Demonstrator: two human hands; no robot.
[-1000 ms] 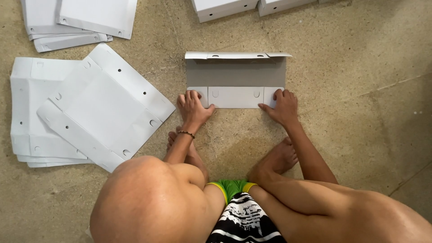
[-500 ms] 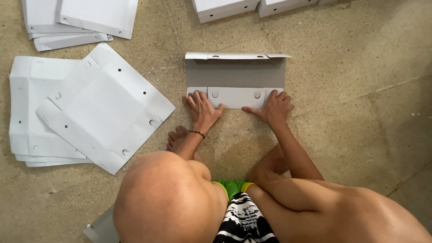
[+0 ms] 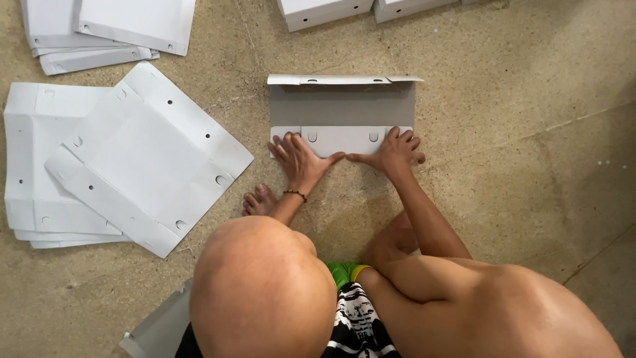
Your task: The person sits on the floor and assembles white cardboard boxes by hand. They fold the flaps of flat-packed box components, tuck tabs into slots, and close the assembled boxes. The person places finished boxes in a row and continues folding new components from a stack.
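speckled tan concrete floor (image 3: 530,166) fills the view, seen from straight above, with a faint seam running across its right side. near the middle of the floor lies a partly folded grey cardboard box blank (image 3: 341,106), its far flap standing up as a narrow white strip along the top and its near flap (image 3: 341,139) folded flat toward the person, showing small slots. the left hand (image 3: 299,159) lies flat on the left end of that near flap and the floor just below it, fingers spread, thumb pointing right, gripping nothing. the right hand (image 3: 395,151) presses palm-down on the right end of the same flap, fingers splayed and unclenched, thumb pointing left so the two thumb tips nearly meet below the flap's middle. a dark bead bracelet (image 3: 296,194) circles the left wrist. a bare foot (image 3: 260,200) rests on the floor just left of the left forearm. toward the left edge of the floor sits a stack of flat white box blanks (image 3: 40,172), with one more flat blank (image 3: 146,156) laid on it at a slant, punched with small holes. another pile of flat blanks (image 3: 106,26) lies at the top left corner. two folded white boxes (image 3: 371,8) sit at the top edge, beyond the grey blank. a grey piece of cardboard (image 3: 156,328) pokes out at the bottom edge beside the person.
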